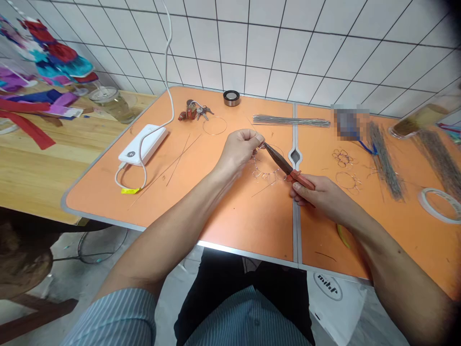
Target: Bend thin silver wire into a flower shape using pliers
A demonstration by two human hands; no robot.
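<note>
Thin wire loop (265, 169) could spring loose or kink if your left hand (240, 150) relaxes its pinch, or if the pliers (284, 166) twist too hard. Your right hand (320, 194) is closed around the pliers' red handles, tips meeting the wire at your left fingertips; the loop hangs between both hands, just above the orange tabletop (230, 216).

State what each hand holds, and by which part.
Left hand pinches the wire ring at its top edge; right hand grips the pliers by their red handles.
</note>
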